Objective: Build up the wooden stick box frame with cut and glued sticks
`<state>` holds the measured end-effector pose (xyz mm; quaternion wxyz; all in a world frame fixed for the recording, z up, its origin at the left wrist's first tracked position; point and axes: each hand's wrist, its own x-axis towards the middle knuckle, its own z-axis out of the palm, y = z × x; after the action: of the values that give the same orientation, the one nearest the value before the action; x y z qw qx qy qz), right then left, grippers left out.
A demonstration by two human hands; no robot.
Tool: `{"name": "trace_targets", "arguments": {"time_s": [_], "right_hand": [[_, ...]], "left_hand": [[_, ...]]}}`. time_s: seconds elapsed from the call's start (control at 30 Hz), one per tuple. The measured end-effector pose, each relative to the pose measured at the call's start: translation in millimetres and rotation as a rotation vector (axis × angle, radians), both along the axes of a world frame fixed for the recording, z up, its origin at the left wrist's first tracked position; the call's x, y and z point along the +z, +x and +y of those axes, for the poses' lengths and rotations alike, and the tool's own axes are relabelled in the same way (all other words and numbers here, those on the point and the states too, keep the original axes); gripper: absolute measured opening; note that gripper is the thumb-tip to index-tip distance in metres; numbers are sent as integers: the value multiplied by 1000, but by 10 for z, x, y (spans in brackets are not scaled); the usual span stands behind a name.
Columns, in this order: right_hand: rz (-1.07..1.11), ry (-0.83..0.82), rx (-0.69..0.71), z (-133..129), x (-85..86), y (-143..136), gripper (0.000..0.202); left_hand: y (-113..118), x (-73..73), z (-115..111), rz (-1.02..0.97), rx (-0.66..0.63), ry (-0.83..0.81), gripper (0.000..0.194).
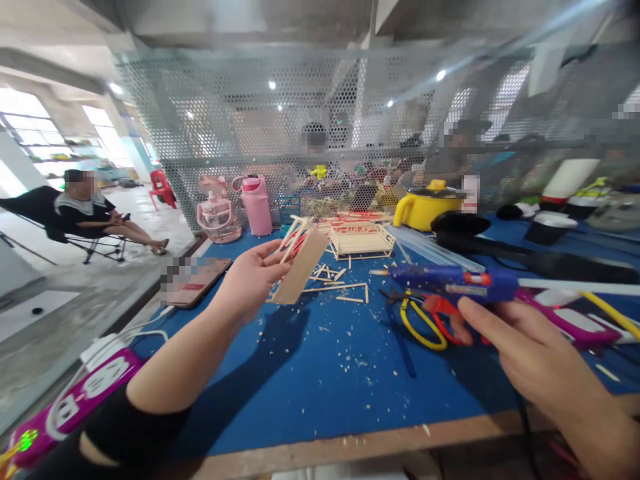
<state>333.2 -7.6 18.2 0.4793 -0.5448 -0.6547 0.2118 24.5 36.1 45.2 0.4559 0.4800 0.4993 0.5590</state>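
My left hand point(255, 277) is closed on a small model of thin wooden sticks with a flat tan panel point(301, 265), lifted above the blue table. In my right hand point(530, 353) is a blue hot glue gun point(450, 280), its nozzle pointing left and a white glue stick reaching out behind. Loose sticks point(327, 273) lie on the table beyond the left hand. A tray-like frame of sticks with a railing point(361, 243) stands behind them. Yellow-handled cutters point(423, 327) and a red-handled tool point(450, 320) lie below the glue gun.
A phone point(197, 283) and a purple power strip point(75, 407) lie at left. Pink bottles point(257, 205) stand before a perforated screen point(250, 127). A yellow pot point(430, 205) and a black-handled item point(540, 257) are at right. A person point(90, 207) sits at far left; others are behind the screen.
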Motion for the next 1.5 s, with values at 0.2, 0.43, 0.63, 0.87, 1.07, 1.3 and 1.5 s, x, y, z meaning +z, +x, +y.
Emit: {"name": "trace_targets", "arguments": {"time_s": [0.2,0.43,0.63,0.87,1.07,1.3,1.5], "right_hand": [[-863,465,-118,956,37,208,51],[-1057,308,63,1678,-314,-63,45],[-891,123,41,1730,-268,-79,42],[-590,-145,206,1068,88,-295,32],[-307,-428,609,684,-75,-452,31],[-97,-316,607,736,-316,-533,20],[-63,-302,610,720,-385,-537,23]], "left_hand": [[-20,122,-53,568,-295,91,43],[208,166,-212,780,-498,56,49],[199,69,-65,776,-513,215,46],[229,-37,-107,931,-385,349,29],[302,41,-9,1089,-353,265,29],[480,100,1,1278,-322,267,26],[521,71,-19,1328,-279,286,25]]}}
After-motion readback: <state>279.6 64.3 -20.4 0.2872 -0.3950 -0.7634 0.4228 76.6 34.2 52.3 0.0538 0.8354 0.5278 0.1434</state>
